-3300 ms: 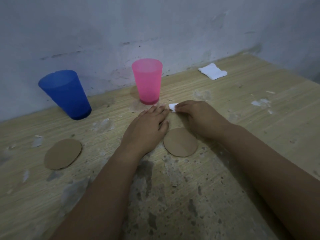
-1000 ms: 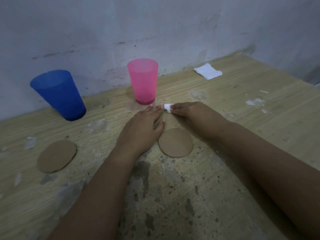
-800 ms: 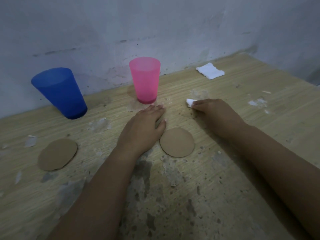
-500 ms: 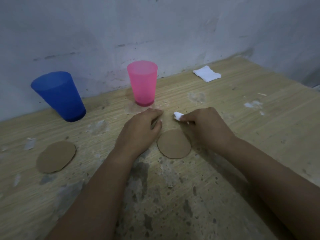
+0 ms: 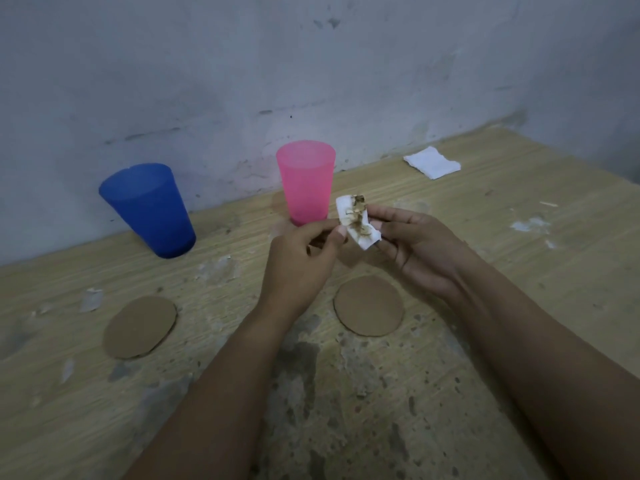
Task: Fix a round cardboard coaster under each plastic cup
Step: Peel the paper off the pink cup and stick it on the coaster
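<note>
Both hands, left hand (image 5: 298, 261) and right hand (image 5: 419, 247), have lifted, now pinching the soiled white scrap (image 5: 358, 223).

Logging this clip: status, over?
Both hands pinching soiled white strip. Coasters bare, cups apart. Nothing in the way.

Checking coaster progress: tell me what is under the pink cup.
The pink cup stands on the bare table; no coaster shows beneath. Its base's right edge is hidden by the white piece both hands hold.
</note>
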`<act>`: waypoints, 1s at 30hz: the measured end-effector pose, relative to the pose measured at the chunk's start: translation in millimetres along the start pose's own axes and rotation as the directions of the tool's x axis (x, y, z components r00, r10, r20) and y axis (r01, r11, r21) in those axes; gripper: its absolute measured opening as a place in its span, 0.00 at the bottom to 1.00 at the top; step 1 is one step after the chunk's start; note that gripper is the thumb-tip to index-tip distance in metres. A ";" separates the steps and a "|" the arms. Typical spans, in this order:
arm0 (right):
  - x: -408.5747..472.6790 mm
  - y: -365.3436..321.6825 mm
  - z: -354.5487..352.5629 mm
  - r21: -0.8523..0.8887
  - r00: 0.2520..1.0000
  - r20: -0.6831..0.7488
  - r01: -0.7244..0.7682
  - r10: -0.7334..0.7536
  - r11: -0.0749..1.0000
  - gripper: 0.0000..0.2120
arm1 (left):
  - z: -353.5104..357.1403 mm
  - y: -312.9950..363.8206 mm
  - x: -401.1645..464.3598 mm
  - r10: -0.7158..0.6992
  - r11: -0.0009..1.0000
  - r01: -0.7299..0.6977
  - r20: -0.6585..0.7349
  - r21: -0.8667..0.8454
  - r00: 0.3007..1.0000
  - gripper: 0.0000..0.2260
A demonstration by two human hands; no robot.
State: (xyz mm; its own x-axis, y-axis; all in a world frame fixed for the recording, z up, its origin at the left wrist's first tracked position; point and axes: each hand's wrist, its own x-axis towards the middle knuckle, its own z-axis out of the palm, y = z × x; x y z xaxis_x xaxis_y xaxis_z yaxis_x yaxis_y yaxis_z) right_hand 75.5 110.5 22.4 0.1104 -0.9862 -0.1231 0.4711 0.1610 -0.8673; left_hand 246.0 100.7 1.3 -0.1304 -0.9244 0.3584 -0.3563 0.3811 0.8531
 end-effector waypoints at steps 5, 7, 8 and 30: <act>3.1 4.2 -2.2 -0.021 1.000 0.005 0.024 -0.024 0.999 0.12 | 2.0 0.7 0.4 -0.071 0.967 0.072 0.013 -0.246 0.997 0.07; 3.3 5.4 -2.2 -0.086 0.999 0.007 0.049 -0.049 0.995 0.12 | -0.1 -0.1 2.9 -0.105 0.951 0.098 -0.009 -0.292 0.994 0.05; 3.3 6.3 -2.1 -0.118 0.998 0.008 0.062 -0.062 0.991 0.12 | -1.1 0.1 3.7 -0.130 0.939 0.120 -0.011 -0.324 0.991 0.05; 1.9 11.8 0.4 -0.451 0.972 -0.018 0.202 -0.235 0.869 0.13 | -2.1 1.8 3.3 -0.128 0.917 0.140 0.057 -0.373 0.990 0.06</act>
State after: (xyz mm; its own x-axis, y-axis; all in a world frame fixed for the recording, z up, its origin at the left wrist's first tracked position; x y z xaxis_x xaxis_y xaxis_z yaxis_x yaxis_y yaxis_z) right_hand 81.6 110.5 12.1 -0.0191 -0.9969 0.0757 0.0368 -0.0764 -0.9964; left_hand 246.9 98.4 4.9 -0.1362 -0.9649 0.2244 -0.0004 0.2266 0.9740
